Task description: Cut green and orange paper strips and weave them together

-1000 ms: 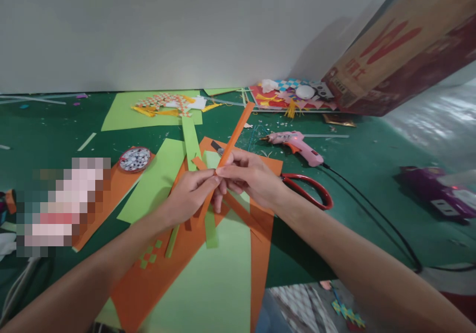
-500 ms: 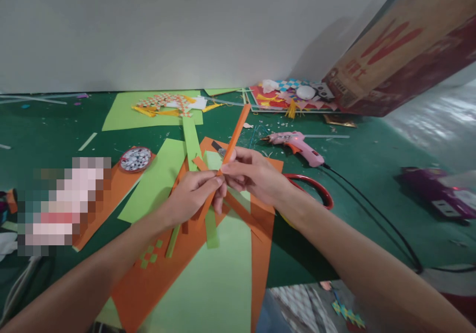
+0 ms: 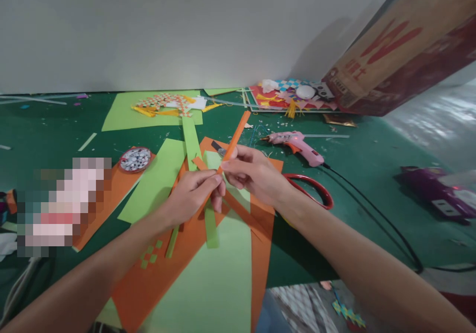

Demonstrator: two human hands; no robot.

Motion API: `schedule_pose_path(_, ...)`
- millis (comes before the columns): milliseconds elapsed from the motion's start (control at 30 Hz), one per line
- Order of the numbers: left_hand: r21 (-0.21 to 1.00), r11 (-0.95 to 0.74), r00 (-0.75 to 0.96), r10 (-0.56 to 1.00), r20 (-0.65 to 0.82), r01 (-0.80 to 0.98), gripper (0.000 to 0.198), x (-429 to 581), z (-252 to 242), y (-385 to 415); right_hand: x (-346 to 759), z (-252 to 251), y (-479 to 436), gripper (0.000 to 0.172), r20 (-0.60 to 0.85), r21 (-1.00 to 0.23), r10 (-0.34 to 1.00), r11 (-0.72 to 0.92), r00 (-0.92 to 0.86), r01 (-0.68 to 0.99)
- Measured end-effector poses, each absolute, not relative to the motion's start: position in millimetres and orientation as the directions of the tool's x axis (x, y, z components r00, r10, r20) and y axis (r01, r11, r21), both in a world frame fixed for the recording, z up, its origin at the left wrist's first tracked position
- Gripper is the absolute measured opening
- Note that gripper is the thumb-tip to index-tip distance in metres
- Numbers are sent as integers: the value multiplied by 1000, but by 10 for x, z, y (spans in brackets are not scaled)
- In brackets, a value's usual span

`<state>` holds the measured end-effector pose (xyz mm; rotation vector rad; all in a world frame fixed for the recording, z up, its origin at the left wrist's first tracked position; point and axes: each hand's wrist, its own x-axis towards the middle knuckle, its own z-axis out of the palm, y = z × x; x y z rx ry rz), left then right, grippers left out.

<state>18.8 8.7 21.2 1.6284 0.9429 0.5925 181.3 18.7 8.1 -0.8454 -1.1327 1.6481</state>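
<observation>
An orange paper strip (image 3: 238, 132) slants up from between my hands, its upper end free. My left hand (image 3: 196, 192) pinches its lower part, and my right hand (image 3: 256, 174) grips it just above with thumb and fingers. The two hands touch or nearly touch; the strip between the fingers is partly hidden. Under them lie a green paper sheet (image 3: 208, 288), an orange sheet (image 3: 148, 303), a short green strip (image 3: 211, 229) and more orange strips (image 3: 245, 216). A craft knife (image 3: 218, 147) shows its tip end behind the right hand.
A pink glue gun (image 3: 297, 144) with a black cord lies to the right, near red-handled scissors (image 3: 316, 187). A round dish of googly eyes (image 3: 136, 159) stands left. At the back are a woven paper piece (image 3: 163, 104), craft scraps (image 3: 273, 100) and a paper bag (image 3: 394, 50).
The strip's free upper end has dropped slightly, and its lower tail no longer shows clearly below my left hand. Both hands stay almost in place with their grip kept.
</observation>
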Motion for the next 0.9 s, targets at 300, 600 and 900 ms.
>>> schedule_pose_path(300,962,-30,543,830,-129,273,31,201,195,101,1788,103,169,31,-52,-941,935,-164,-352,-295)
schedule_pose_path(600,981,40,581,801,-145,190,33,181,188,112,1817,115,200,36,-56,-936,951,-156,-303,-315)
schedule_pose_path(900,981,9,574,810,-120,191,32,178,178,117,1800,114,180,33,-94,-931,938,-201,-333,-304)
